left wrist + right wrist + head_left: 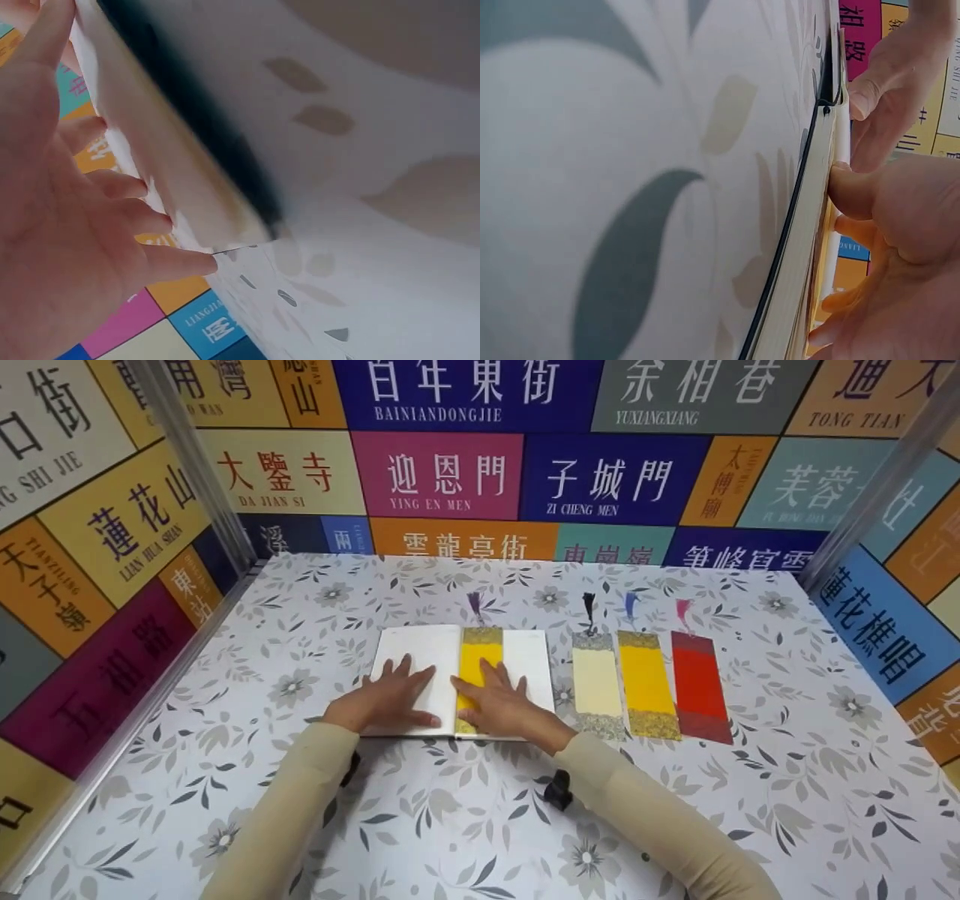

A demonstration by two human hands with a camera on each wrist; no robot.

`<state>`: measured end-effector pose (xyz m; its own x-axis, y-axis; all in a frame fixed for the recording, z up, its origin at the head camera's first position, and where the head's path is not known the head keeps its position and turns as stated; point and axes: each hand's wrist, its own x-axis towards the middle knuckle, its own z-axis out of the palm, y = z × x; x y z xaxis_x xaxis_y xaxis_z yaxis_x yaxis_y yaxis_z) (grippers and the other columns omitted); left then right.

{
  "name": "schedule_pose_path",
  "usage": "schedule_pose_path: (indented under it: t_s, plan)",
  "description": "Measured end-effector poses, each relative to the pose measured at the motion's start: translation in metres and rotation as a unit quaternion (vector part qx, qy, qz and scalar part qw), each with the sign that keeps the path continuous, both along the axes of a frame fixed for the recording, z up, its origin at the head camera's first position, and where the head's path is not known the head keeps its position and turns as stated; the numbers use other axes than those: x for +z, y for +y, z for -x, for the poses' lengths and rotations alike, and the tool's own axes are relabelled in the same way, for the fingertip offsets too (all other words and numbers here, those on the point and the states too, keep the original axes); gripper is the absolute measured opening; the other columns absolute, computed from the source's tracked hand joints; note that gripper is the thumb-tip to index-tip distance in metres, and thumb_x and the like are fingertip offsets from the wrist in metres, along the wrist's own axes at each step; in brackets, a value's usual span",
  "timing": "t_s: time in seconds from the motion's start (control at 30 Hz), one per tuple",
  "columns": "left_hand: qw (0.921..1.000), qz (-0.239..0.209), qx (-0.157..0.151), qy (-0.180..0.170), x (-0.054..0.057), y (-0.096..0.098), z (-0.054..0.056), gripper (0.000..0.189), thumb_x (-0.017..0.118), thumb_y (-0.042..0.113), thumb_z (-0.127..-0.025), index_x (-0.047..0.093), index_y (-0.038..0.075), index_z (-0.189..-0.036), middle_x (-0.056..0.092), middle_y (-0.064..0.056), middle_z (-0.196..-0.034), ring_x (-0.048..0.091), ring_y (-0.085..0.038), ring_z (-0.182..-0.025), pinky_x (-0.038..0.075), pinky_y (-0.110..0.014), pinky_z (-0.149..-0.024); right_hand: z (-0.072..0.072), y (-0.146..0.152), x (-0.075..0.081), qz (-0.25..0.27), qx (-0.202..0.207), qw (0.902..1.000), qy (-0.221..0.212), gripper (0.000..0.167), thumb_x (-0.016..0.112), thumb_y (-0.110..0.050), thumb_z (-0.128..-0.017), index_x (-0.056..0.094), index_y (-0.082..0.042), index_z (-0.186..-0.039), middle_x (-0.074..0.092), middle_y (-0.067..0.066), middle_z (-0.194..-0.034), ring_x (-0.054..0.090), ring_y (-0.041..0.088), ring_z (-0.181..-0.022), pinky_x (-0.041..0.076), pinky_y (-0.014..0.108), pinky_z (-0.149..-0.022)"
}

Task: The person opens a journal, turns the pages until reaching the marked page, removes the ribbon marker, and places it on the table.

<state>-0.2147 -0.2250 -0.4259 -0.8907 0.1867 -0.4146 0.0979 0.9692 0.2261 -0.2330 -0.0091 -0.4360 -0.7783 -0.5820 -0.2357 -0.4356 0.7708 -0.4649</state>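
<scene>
An open book (529,660) with white pages lies flat in the middle of the table. My left hand (394,697) rests with spread fingers on its left page. On the right page, along the inner fold, lies a yellow bookmark (482,636) with gold patterned ends and a purple tassel (475,604) past the book's top edge. My right hand (499,701) presses on this bookmark with fingers spread, hiding part of it. The right wrist view shows the thumb and fingertips of the right hand (907,247) on the page surface, above the thick page block (799,225) and dark cover.
Right of the book lie three more bookmarks side by side: cream (598,682) with a black tassel, yellow (646,679) with a blue tassel, red (699,682) with a pink tassel. A floral cloth (480,817) covers the table. Panels with street names (442,476) stand behind it.
</scene>
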Motion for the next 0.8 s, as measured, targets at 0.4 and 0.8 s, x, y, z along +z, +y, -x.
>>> schedule_pose_path:
  t_s: [0.4,0.8]
  plan:
    - [0.9996,0.024,-0.001,-0.011,-0.003,0.006,0.003,0.093,0.059,0.063,-0.092,0.013,0.023,-0.163,0.000,-0.025,-0.167,0.003,-0.050,-0.154,0.014,-0.076,-0.116,0.002,0.002,0.001,0.108,-0.056,0.9918,0.037,0.052,0.063,-0.016,-0.097,0.050,-0.010,-0.148,0.025,0.026,-0.163,0.021,0.044,-0.153,0.013,0.071,-0.120]
    - [0.9987,0.032,0.018,-0.034,0.000,0.008,0.001,0.092,0.060,0.061,-0.092,0.010,0.028,-0.162,-0.002,-0.020,-0.168,0.001,-0.046,-0.155,0.013,-0.072,-0.119,0.031,0.004,0.005,0.130,-0.249,0.9597,-0.005,0.065,0.074,-0.030,-0.091,0.048,0.002,-0.141,0.044,0.024,-0.135,0.054,0.031,-0.112,0.047,0.039,-0.104]
